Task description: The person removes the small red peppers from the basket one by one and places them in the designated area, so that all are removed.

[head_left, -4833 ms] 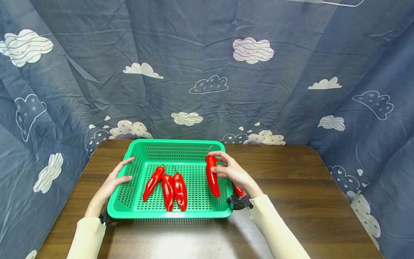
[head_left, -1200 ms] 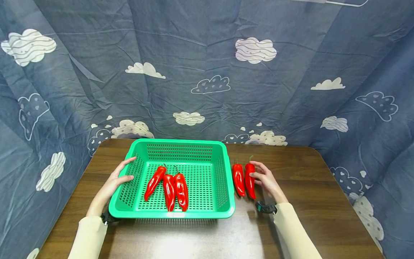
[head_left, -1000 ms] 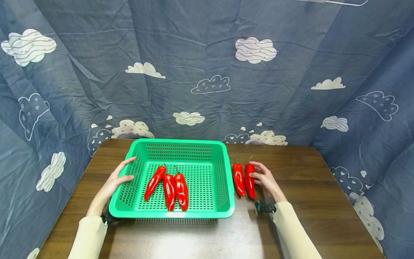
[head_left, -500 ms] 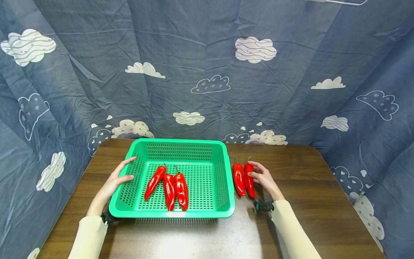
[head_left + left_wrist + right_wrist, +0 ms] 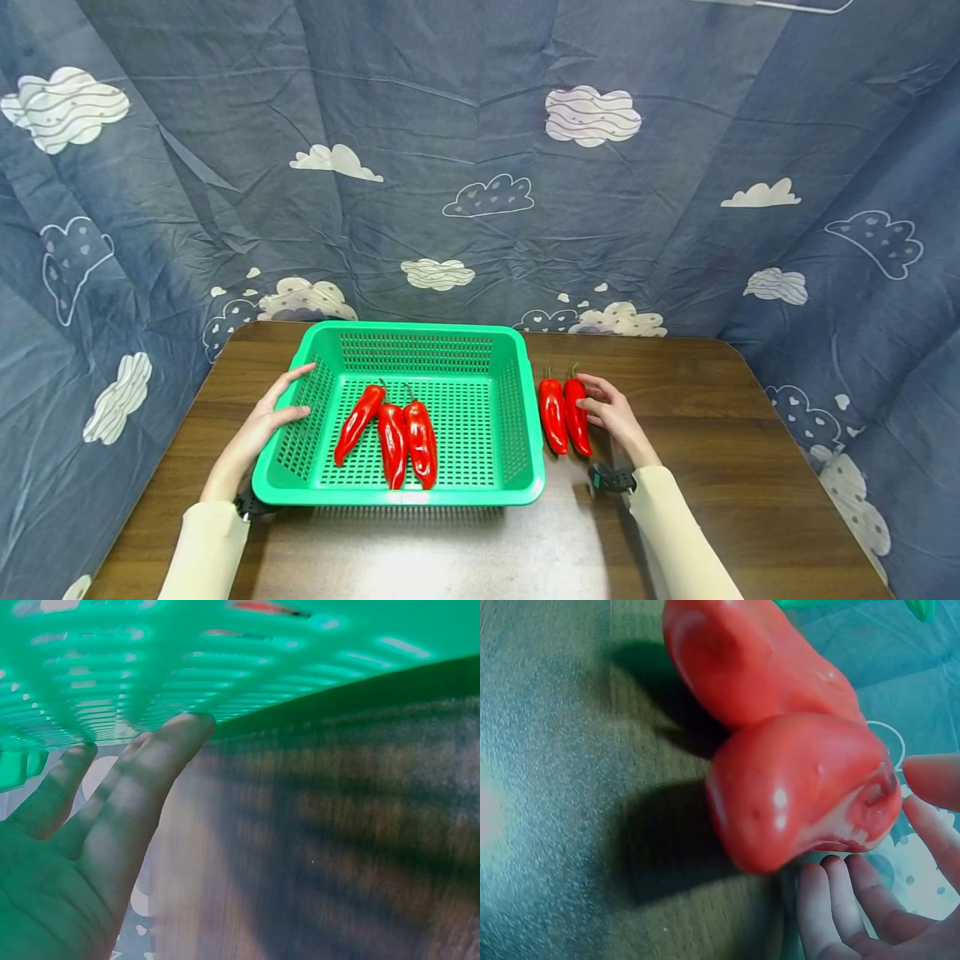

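In the head view a green plastic basket (image 5: 397, 497) holds three glossy red peppers, among them a left pepper (image 5: 358, 423), a middle pepper (image 5: 391, 446) and a right pepper (image 5: 421, 444). My left hand (image 5: 255, 427), its fingers extended, rests against the basket's left side. Outside the basket, two more red peppers lie side by side on the table, the nearer to the basket (image 5: 553, 415) and the outer one (image 5: 577, 421). My right hand (image 5: 613, 417) touches the outer pepper's right side with loosely bent fingers. In the right wrist view, those two peppers touch.
A brown wooden table (image 5: 697, 442) carries everything. Behind it hangs a blue curtain (image 5: 480, 142) with white clouds. Black straps (image 5: 611, 478) circle both wrists. Through the slots in the left wrist view, a bit of red shows.
My right hand has carried one pepper out of the basket to the table on the right. Lately that pepper slid slightly left against its neighbour. My left hand stayed at the basket.
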Tool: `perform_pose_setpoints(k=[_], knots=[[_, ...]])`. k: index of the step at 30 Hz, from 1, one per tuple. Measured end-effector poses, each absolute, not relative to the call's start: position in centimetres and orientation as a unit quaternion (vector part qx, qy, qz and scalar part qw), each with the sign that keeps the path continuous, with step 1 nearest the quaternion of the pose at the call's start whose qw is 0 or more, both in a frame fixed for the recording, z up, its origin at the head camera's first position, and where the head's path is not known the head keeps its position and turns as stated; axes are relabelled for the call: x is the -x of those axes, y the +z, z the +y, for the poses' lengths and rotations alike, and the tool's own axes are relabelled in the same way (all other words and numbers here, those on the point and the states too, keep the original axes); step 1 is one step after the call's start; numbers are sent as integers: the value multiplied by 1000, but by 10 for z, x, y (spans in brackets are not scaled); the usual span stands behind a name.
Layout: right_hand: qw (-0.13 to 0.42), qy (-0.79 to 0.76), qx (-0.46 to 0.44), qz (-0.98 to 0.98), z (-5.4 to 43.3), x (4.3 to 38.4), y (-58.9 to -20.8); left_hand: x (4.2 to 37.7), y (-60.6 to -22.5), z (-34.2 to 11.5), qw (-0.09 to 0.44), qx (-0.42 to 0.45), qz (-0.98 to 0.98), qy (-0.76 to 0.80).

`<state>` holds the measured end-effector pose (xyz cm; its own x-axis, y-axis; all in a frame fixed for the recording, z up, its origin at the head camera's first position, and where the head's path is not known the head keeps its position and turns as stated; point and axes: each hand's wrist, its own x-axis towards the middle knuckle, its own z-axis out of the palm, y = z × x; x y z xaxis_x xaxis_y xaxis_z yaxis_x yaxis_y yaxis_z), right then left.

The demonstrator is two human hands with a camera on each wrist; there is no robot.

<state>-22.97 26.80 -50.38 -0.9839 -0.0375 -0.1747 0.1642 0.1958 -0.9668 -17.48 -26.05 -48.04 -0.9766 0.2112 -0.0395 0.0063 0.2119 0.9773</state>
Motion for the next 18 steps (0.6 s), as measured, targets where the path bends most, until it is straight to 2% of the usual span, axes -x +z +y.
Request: perform_pose_setpoints(k=[18], knots=[[45, -636, -16, 770, 267, 223, -476, 175, -479, -261, 69, -81, 775, 622]])
